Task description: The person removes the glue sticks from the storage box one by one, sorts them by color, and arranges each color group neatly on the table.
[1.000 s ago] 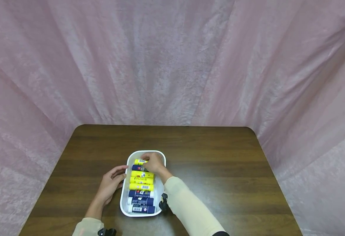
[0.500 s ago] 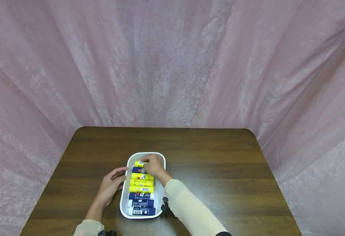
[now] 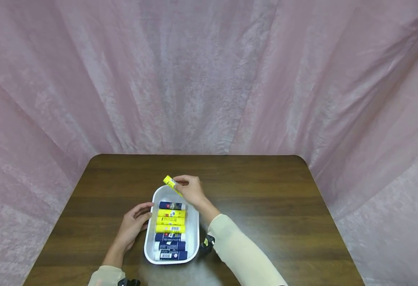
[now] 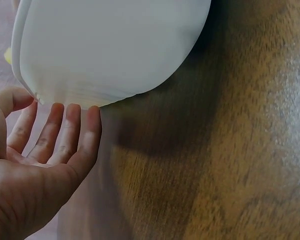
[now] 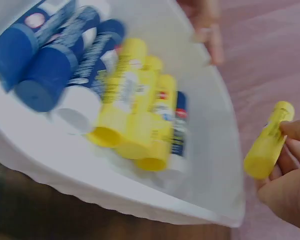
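A white oval tray (image 3: 194, 230) (image 4: 115, 45) (image 5: 210, 165) sits on the brown table (image 3: 266, 206) and holds several glue sticks lying side by side, some yellow (image 3: 171, 221) (image 5: 130, 100), some dark blue (image 3: 169, 246) (image 5: 45, 75). My right hand (image 3: 191, 190) (image 5: 290, 175) pinches one yellow glue stick (image 3: 171, 183) (image 5: 267, 147), lifted above the tray's far end. My left hand (image 3: 134, 222) (image 4: 45, 150) rests with straight fingers against the tray's left wall.
Pink cloth (image 3: 209, 79) hangs behind and on both sides of the table. Bare table surface lies to the right of the tray and beyond it.
My right hand has lifted the farthest yellow glue stick out of the tray and up past its far rim. The left hand has stayed at the tray's side.
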